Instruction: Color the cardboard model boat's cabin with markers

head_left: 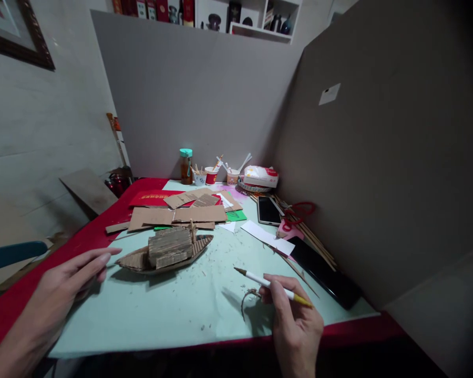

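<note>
A cardboard model boat [169, 249] with a ridged cardboard cabin sits upright on the pale green sheet [173, 315]. My left hand [73, 281] rests at the boat's left tip, index finger stretched out and the others loosely bent, with nothing in it. Whether that fingertip touches the boat, I cannot tell. In my right hand [294, 320] is a paintbrush [266, 282], white-handled with a dark pointed tip and a yellow end. Its tip points left, towards the boat. A thin curled brown strip [243, 304] lies beside this hand.
Cardboard pieces [153, 216] lie behind the boat over a red sheet [150, 198]. Cups of sticks [212, 176], a bottle [186, 168] and a tissue pack [262, 177] stand at the back. Rightward are a phone [268, 211], red scissors [299, 210] and a black slab [323, 275] beside the partition.
</note>
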Demonstrator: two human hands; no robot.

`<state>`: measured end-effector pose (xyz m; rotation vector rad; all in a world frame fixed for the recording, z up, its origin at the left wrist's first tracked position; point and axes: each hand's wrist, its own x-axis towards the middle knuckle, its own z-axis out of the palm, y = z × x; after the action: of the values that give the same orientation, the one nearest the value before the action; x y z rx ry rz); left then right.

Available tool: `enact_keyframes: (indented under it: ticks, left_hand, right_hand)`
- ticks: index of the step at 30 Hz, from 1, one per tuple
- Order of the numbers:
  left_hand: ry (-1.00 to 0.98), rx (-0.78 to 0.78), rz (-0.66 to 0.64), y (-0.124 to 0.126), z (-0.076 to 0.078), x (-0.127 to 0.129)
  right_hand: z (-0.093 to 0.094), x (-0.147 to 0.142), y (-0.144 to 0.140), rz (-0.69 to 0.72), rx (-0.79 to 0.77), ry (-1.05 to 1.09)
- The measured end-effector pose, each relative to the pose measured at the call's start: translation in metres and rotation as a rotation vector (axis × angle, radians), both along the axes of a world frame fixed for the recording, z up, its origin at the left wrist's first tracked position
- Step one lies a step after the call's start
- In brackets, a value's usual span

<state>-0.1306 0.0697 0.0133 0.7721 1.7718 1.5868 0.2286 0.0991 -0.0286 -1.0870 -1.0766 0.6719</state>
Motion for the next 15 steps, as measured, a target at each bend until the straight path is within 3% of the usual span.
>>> enact_keyframes:
  ticks: [4, 9, 15]
  left_hand:
    - [0.068, 0.056, -0.018, -0.012, -0.016, 0.006]
    - [0.224, 0.078, -0.089, -0.015, -0.020, 0.010]
    - [0.513, -0.125, -0.115, -0.011, -0.025, -0.010]
  right_hand:
    - [0.006, -0.006, -0.005, -0.030, -0.041, 0.018]
    - [0.011, -0.010, -0.008, -0.047, -0.071, 0.025]
    - [0.007, -0.010, -0.007, -0.057, -0.075, 0.053]
